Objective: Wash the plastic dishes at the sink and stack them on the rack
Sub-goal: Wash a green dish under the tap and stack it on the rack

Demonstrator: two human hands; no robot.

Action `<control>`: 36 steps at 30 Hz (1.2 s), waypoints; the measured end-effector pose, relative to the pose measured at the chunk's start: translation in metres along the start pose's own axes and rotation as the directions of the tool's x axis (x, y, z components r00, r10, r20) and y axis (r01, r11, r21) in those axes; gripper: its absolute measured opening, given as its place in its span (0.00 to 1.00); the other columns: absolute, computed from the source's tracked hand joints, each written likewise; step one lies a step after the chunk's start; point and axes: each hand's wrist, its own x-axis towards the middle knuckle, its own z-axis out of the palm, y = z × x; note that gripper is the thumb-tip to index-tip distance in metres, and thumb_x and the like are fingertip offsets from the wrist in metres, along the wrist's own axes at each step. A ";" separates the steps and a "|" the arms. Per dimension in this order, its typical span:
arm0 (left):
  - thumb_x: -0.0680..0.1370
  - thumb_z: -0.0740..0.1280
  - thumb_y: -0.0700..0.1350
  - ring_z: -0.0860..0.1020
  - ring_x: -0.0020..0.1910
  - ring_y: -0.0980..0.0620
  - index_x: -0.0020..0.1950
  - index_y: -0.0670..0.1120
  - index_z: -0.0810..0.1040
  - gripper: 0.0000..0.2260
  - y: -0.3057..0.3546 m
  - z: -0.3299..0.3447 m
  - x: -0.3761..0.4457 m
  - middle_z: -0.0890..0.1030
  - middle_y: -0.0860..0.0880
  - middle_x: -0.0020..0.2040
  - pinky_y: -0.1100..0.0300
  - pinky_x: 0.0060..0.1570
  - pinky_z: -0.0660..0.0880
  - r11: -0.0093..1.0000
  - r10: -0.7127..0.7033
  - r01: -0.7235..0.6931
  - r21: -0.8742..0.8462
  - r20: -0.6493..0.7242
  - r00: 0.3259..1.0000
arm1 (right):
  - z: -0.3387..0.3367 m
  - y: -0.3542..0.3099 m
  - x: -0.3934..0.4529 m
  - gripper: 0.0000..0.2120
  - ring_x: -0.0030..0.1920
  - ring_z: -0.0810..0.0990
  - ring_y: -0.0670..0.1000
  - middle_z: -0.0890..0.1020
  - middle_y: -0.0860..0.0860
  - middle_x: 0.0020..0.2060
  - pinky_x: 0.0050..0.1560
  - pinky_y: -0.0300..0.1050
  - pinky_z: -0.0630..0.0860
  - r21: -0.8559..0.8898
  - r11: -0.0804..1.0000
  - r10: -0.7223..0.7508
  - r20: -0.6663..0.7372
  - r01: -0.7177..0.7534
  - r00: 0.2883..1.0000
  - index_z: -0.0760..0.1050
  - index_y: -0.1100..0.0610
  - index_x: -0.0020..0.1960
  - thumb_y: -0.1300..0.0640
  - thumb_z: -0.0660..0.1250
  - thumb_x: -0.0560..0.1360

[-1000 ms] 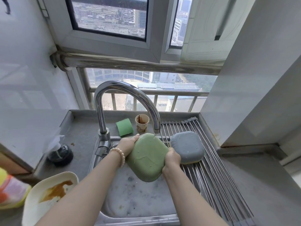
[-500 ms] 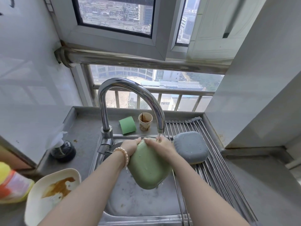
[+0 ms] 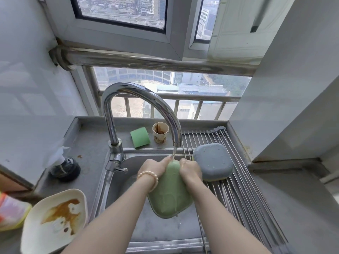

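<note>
Head view: no readable brand, label or writing on anything. Green square plastic dish with rounded corners (image 3: pixel 169 197) is held over the steel sink basin (image 3: pixel 128 167), underside toward the camera, tilted, top edge under the water stream from the chrome gooseneck faucet (image 3: pixel 145 99), lower corner pointing down toward the near sink rim. It is about as wide as long, so no clear long axis. Left hand (image 3: pixel 155 167), pearl bracelet at the wrist, grips the dish's upper left edge, fingers curled round it. Right hand (image 3: pixel 189 168) grips the upper right edge, fingers curled over the rim. Grey-blue square plastic dish (image 3: pixel 212 162) lies upside down on the steel roll-up rack (image 3: pixel 244 195) over the sink's right side, just beside the right hand; whether they touch, cannot tell. Near part of the rack is bare rods. Cream plastic plate with brown sauce stains (image 3: pixel 55 219) sits on the grey surface (image 3: pixel 88 143) left of the sink. Green sponge (image 3: pixel 140 137) and stained paper cup (image 3: pixel 160 132) stand behind the basin, near each other. Dark soap dispenser (image 3: pixel 65 168) stands at the left wall.
</note>
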 end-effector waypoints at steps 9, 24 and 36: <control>0.73 0.72 0.55 0.75 0.35 0.50 0.33 0.43 0.78 0.17 -0.022 -0.008 0.004 0.79 0.46 0.33 0.55 0.41 0.74 0.862 0.108 -0.097 -0.498 -0.006 0.994 | 0.009 0.013 0.006 0.16 0.48 0.80 0.59 0.81 0.60 0.50 0.51 0.53 0.78 0.645 0.680 0.342 0.140 -0.348 0.929 0.77 0.66 0.55 0.56 0.61 0.76; 0.83 0.55 0.50 0.72 0.65 0.39 0.63 0.31 0.74 0.23 -0.022 0.006 -0.011 0.75 0.35 0.65 0.54 0.62 0.65 0.760 -0.260 0.106 -0.641 -0.151 0.954 | 0.013 -0.031 -0.036 0.26 0.66 0.67 0.59 0.70 0.58 0.66 0.64 0.57 0.62 -0.431 0.883 -0.245 -0.086 0.186 0.966 0.69 0.56 0.67 0.41 0.47 0.79; 0.75 0.64 0.50 0.81 0.42 0.43 0.47 0.39 0.80 0.14 -0.022 0.000 0.016 0.82 0.42 0.41 0.48 0.54 0.78 0.354 -0.268 0.246 -0.902 0.154 0.951 | 0.024 0.005 -0.063 0.25 0.65 0.74 0.61 0.77 0.57 0.64 0.65 0.63 0.59 -0.595 0.552 -0.756 -0.061 0.584 0.652 0.77 0.51 0.63 0.40 0.55 0.74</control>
